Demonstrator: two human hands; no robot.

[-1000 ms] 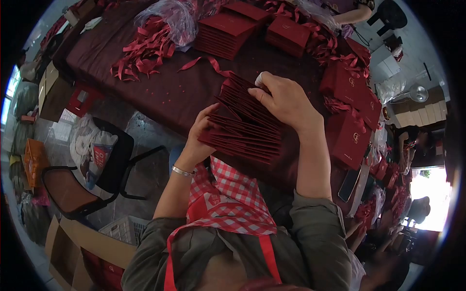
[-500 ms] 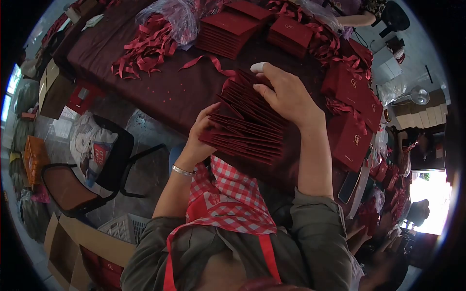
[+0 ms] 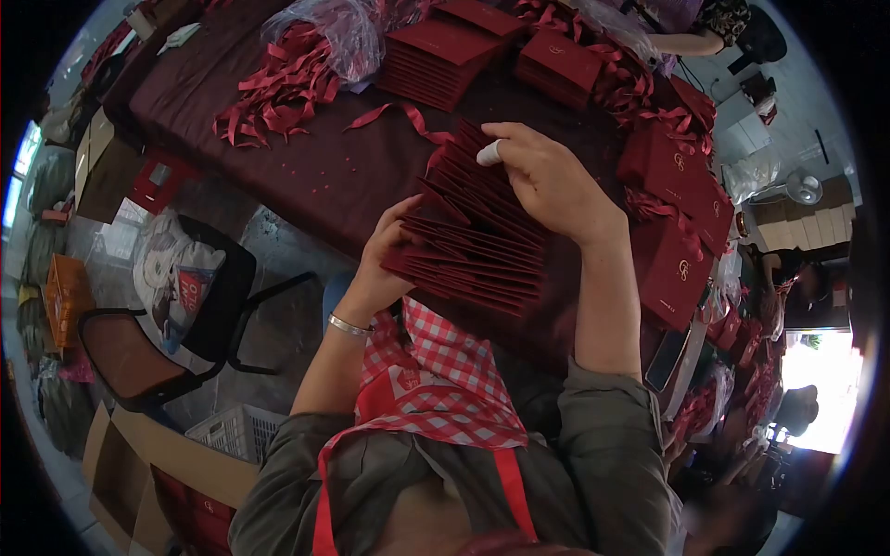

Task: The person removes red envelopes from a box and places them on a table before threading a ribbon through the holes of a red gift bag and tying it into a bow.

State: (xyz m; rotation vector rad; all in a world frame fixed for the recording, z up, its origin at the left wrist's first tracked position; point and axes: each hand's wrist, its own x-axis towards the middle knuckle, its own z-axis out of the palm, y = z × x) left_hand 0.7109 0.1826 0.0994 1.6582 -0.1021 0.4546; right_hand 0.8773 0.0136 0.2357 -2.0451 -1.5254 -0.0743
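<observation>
My left hand (image 3: 385, 255) grips the near left side of a thick stack of dark red folded card bags (image 3: 477, 264). The stack rests against the table edge in front of my apron, its layers fanned apart with a gap in the middle. My right hand (image 3: 556, 181) is over the stack's far right part. Its fingers are bent, and one wears a white finger cover (image 3: 489, 153). Whether a bag's edge is between those fingertips is hidden. A loose red ribbon (image 3: 408, 116) trails on the table just beyond the stack.
On the dark red tablecloth (image 3: 213, 102) lie a heap of red ribbons (image 3: 283, 93), piled red bags (image 3: 436, 65) and more printed bags (image 3: 672, 269) at right. A chair (image 3: 139, 357) and an open carton (image 3: 176, 454) stand at left. Another person's arm (image 3: 686, 42) shows at top right.
My right hand's fingers have curled in, and the white-covered finger has dropped closer to the layers. My left hand and the stack have stayed nearly still.
</observation>
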